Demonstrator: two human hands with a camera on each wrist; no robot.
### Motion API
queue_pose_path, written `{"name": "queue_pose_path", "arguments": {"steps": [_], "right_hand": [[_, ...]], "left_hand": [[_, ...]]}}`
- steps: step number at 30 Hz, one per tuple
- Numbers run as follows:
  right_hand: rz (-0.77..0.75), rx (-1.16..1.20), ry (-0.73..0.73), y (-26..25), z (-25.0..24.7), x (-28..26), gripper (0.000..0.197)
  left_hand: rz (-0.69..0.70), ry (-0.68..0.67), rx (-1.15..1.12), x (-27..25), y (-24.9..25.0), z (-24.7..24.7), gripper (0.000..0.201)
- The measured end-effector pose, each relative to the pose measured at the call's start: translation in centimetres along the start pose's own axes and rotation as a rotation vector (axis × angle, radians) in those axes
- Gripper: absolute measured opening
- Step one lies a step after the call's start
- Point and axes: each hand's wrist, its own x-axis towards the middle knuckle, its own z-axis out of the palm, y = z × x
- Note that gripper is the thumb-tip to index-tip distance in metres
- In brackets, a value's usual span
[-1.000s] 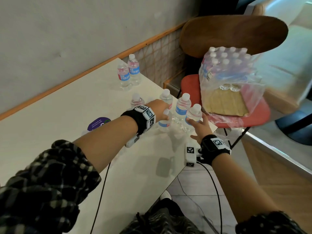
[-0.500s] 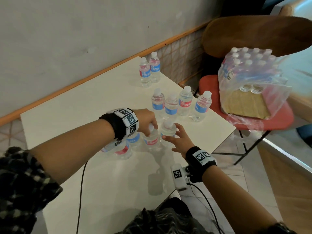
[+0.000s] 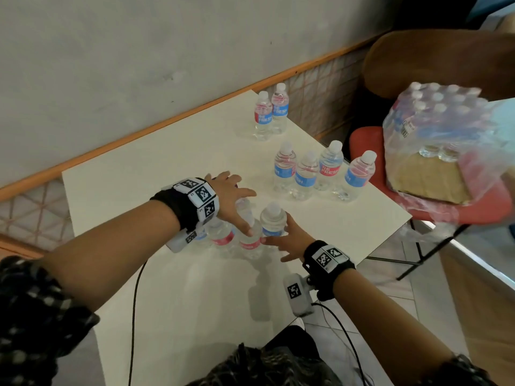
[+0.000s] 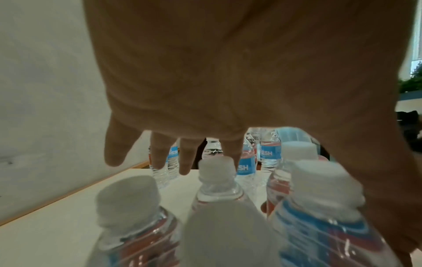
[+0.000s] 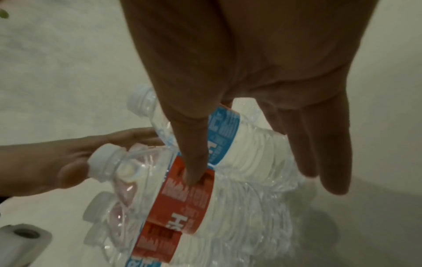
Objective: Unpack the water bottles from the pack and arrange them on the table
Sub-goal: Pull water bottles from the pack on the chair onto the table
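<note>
Both hands hover with fingers spread, gripping nothing: the left hand (image 3: 228,196) above a cluster of water bottles (image 3: 223,235) on the table (image 3: 167,168), the right hand (image 3: 289,240) touching a blue-labelled bottle (image 3: 272,221). The pack (image 3: 440,140) sits on a red chair (image 3: 362,140).

White table (image 3: 156,174) against wall: pair of bottles (image 3: 271,112) at far corner, row of four bottles (image 3: 320,171) near right edge, closer cluster of bottles (image 3: 245,229) under both hands. Left hand (image 3: 231,199) spread above cluster; right hand (image 3: 289,238) fingers touching blue-label bottle (image 3: 273,218). Shrink-wrapped pack (image 3: 443,135) on red chair (image 3: 365,140) beside table.
</note>
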Motion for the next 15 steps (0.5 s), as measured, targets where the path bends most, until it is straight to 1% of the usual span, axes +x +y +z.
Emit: {"name": "queue_pose_path", "arguments": {"steps": [2,5,8,10,11,14,15], "right_hand": [[0.041,-0.002,-0.044,-0.1,0.8,0.2,0.094],[0.011,-0.006,-0.056,0.1,1.7,0.8,0.095],[-0.018,0.049,-0.056,0.1,2.3,1.2,0.092],[-0.038,0.079,-0.061,0.2,2.7,1.5,0.09],[-0.045,0.093,-0.063,0.2,2.9,1.6,0.088],[-0.051,0.136,-0.061,0.4,3.4,2.0,0.086],[-0.056,0.147,-0.06,0.5,3.6,2.0,0.087]], "left_hand": [[0.003,-0.015,-0.046,-0.3,-1.0,0.2,0.11],[-0.006,-0.034,-0.164,-0.6,-2.8,0.7,0.11],[-0.006,-0.08,-0.338,-0.8,-4.1,1.7,0.112],[-0.009,-0.054,-0.413,-1.0,-4.4,2.3,0.12],[-0.003,-0.016,-0.447,-1.1,-4.5,2.5,0.119],[0.013,0.096,-0.596,-1.1,-5.1,3.4,0.095],[0.028,0.118,-0.648,-1.1,-5.4,3.8,0.09]]}}
